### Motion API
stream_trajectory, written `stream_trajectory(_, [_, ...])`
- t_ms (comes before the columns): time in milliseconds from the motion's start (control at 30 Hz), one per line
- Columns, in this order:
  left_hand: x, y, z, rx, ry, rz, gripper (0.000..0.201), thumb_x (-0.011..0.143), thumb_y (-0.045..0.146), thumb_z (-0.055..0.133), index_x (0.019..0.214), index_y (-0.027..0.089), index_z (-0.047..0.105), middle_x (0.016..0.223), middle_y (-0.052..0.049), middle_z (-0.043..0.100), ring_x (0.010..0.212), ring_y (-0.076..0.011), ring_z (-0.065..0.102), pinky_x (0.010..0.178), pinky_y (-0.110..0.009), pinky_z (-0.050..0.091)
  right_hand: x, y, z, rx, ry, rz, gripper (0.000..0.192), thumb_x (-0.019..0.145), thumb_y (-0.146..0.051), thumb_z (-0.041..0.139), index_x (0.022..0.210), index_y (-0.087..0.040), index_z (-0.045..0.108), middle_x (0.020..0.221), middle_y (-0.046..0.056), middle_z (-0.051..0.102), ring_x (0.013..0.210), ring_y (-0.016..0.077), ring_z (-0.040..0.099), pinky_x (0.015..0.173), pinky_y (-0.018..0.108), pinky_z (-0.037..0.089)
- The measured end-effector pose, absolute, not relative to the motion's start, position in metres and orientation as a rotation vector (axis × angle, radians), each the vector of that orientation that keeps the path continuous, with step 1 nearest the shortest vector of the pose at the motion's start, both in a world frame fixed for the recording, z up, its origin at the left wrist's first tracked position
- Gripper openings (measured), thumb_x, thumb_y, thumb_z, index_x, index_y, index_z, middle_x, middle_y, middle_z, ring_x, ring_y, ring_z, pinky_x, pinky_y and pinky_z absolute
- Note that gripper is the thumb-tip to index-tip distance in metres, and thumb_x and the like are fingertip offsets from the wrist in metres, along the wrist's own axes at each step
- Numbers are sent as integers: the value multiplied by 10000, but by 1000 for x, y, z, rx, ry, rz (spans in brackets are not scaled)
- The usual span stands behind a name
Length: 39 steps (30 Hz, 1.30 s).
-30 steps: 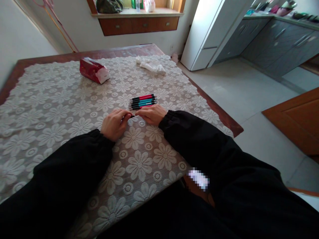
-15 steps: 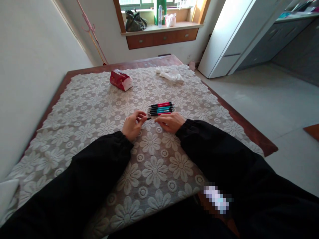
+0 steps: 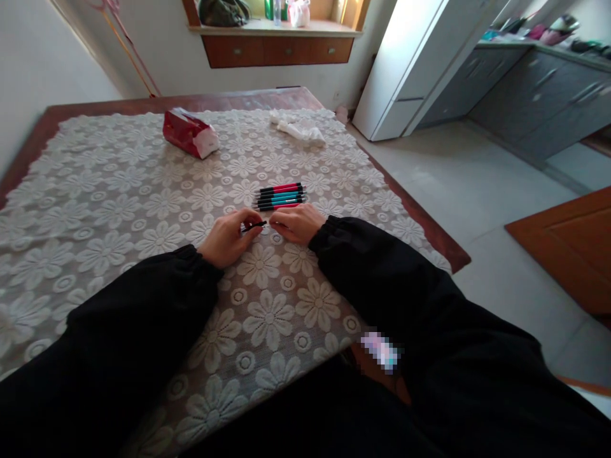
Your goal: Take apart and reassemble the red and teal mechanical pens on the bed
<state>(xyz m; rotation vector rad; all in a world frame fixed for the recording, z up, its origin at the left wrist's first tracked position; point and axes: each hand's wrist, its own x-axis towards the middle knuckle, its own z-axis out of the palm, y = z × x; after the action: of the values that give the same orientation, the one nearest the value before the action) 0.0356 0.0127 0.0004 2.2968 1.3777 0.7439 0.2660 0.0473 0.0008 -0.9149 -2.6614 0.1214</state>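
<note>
Leftmost, the left hand (image 3: 226, 238) rests on the lace cloth (image 3: 119, 210), its fingers curled round a thin dark pen (image 3: 254, 225) whose tip pokes out rightward. Just beside it, the right hand (image 3: 298, 222) lies curled, fingertips meeting that tip; whether they pinch it is unclear. Behind them lies a row of pens (image 3: 280, 195).

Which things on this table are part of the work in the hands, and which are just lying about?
In hand:
- left hand and right hand, pinching a thin black pen part between them
- row of red and teal pens just beyond the fingers

Lying about:
- red tissue pack
- crumpled white cloth
- lace tablecloth
- bag on the window ledge
</note>
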Motion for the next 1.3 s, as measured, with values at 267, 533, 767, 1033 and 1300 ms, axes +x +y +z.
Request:
stream_trajectory(267, [33,13,-1,2237,1547,807,238,908,294,558,1128,211,591,991,-68,699,851,-211,651,765,-333,519,274,54,4,-939,-2661,124,240,932,-275,477,958,-202,704,882,36,698,699,153,535,595,295,236])
stream_trajectory(533, [36,13,3,2238,1361,714,296,891,423,598,1083,198,618,923,-34,717,620,-141,593,640,-286,486,264,46,1,-873,-2758,-3,342,1032,-372,409,1003,-199,701,939,48,718,707,145,553,591,295,229])
stream_trajectory(767, [35,12,-1,2384,1295,689,242,938,380,537,1101,205,573,979,-47,698,811,-197,657,756,-321,515,261,43,4,-968,-2753,7,345,1035,-411,427,997,-194,693,949,51,719,704,147,559,592,291,231])
stream_trajectory(1033, [34,13,-5,2368,1247,799,180,914,250,506,1090,226,539,986,-45,682,880,-202,659,800,-333,529,261,40,8,-1050,-2697,35,339,1029,-422,446,992,-195,695,942,46,718,707,145,550,596,297,214])
stream_trajectory(1300, [36,12,-2,2369,1292,792,169,908,296,555,1046,203,582,968,-48,705,835,-196,664,776,-322,529,261,40,8,-1066,-2694,23,321,1036,-410,450,993,-195,685,937,39,723,714,147,557,596,300,193])
